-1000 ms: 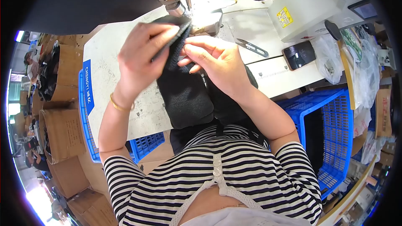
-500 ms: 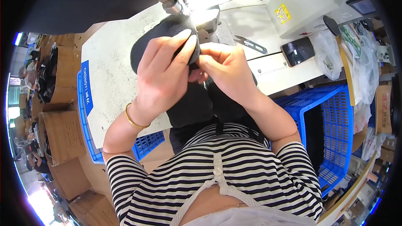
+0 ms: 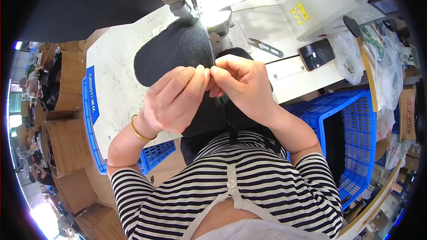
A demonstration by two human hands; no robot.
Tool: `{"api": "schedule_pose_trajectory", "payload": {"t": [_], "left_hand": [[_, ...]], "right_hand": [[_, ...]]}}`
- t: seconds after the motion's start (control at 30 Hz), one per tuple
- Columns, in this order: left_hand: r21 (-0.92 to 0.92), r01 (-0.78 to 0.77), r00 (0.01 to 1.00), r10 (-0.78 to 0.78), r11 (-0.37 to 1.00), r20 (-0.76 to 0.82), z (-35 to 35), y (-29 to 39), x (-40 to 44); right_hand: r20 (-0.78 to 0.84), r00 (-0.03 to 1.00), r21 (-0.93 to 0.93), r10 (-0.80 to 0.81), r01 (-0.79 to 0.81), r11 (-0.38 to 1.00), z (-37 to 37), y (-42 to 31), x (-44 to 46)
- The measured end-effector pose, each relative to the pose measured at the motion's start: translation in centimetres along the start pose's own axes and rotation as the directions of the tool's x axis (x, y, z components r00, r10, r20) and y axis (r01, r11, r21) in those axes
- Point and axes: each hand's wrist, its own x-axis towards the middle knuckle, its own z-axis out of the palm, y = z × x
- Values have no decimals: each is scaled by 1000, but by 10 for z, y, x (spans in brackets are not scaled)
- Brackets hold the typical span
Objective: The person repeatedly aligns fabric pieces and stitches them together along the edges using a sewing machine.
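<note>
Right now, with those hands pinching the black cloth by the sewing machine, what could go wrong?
The left hand and right hand pinch the edge of the black cloth near the needle, so a finger might get poked if it went under there. The cloth might go crooked if one hand pulled harder. The little scissors lie on the table beyond the right hand, so a careless reach could mean a nick.

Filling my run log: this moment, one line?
left hand, right hand: pinching edge of dark piece | dark piece: on white table, near needle | snips, phone: untouched
</note>
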Motion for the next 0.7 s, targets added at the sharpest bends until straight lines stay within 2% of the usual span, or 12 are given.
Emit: {"api": "schedule_pose_trajectory", "payload": {"t": [0.1,0.23,0.3,0.43,0.7], "left_hand": [[22,-64,996,65,998,-55,9,-6,-5],[143,72,995,-60,987,-85,8,0,-1],[177,105,994,-101,979,-27,10,-5,-5],[192,85,994,-70,978,-86,18,-13,-3],[181,49,995,-33,982,-93,26,-38,-3]], "right_hand": [[-49,999,-9,13,-13,1000,1,2,3],[-79,997,59,7,-2,998,1,-3,5],[-64,998,87,-10,15,996,-1,-3,12],[-65,997,123,-38,46,991,-2,0,23],[-98,991,132,-90,102,986,0,6,47]]}}
